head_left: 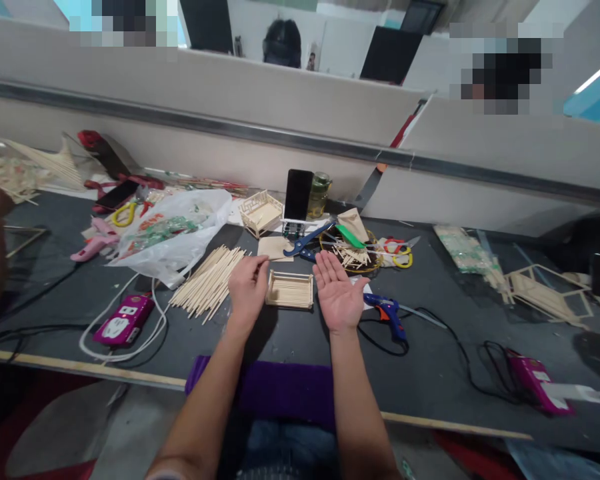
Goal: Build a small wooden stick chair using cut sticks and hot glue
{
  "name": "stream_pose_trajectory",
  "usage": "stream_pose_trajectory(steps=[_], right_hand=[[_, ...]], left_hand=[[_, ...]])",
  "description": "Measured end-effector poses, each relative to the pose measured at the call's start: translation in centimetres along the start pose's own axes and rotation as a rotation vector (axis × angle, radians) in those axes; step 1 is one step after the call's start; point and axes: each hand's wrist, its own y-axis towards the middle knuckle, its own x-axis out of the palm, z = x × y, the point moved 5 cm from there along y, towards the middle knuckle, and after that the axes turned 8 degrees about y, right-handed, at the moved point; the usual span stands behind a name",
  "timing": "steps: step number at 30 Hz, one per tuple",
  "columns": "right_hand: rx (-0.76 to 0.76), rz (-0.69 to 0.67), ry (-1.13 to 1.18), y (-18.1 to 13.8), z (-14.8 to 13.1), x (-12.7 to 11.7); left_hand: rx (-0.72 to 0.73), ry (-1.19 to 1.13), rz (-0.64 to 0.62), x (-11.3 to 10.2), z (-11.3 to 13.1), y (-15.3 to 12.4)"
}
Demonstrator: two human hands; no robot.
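Note:
A small rectangular tray made of wooden sticks (290,291), with low railed sides, sits on the dark tabletop between my hands. My left hand (249,288) is at the tray's left end, back up, fingers curled together; whatever they hold, if anything, is hidden. Palm up beside the right end is my right hand (339,295), fingers stretched out and nothing in it. Left of my left hand lies a pile of loose wooden sticks (207,283). A blue glue gun (387,310) rests to the right of my right hand.
Behind the tray are a phone on a stand (299,193), a green jar (320,193), a stick-built model (263,212) and a blue cutter (313,240). Scissors (400,252) lie right. A plastic bag (180,227) and a purple power strip (125,320) with cables occupy the left.

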Motion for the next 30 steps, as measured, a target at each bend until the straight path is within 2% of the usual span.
stream_pose_trajectory(steps=[3,6,10,14,16,17,22,24,27,30], right_hand=[[0.036,-0.02,0.03,-0.1,0.0,1.3],[0.077,-0.044,0.026,-0.8,0.0,2.8],[0.092,-0.048,-0.006,-2.2,0.2,4.1],[0.112,-0.022,-0.019,-3.2,0.5,4.6],[0.143,-0.042,0.005,-3.5,0.5,4.9],[0.158,-0.055,0.023,-3.5,0.4,5.1],[0.158,-0.042,0.055,-3.6,-0.8,4.8],[0.134,-0.018,0.057,-3.8,-1.1,4.4],[0.118,-0.017,0.08,-4.1,-1.4,4.2],[0.128,-0.033,0.078,-4.5,-1.4,4.6]], left_hand=[[0.241,-0.135,-0.081,-0.3,5.2,0.1],[0.399,-0.095,-0.125,0.6,8.6,-0.5],[0.411,0.01,-0.088,2.1,9.8,-1.5],[0.396,-0.102,-0.077,2.1,9.9,-1.9],[0.295,-0.25,-0.085,1.1,9.2,-1.4],[0.199,-0.337,-0.074,0.5,8.4,-0.9],[-0.448,-0.777,0.077,-3.5,1.9,1.3],[-0.612,-0.902,0.094,-4.3,0.2,1.2],[-0.743,-0.92,0.008,-4.4,-0.1,-0.3],[-0.707,-0.888,-0.191,-3.3,2.0,-2.2]])
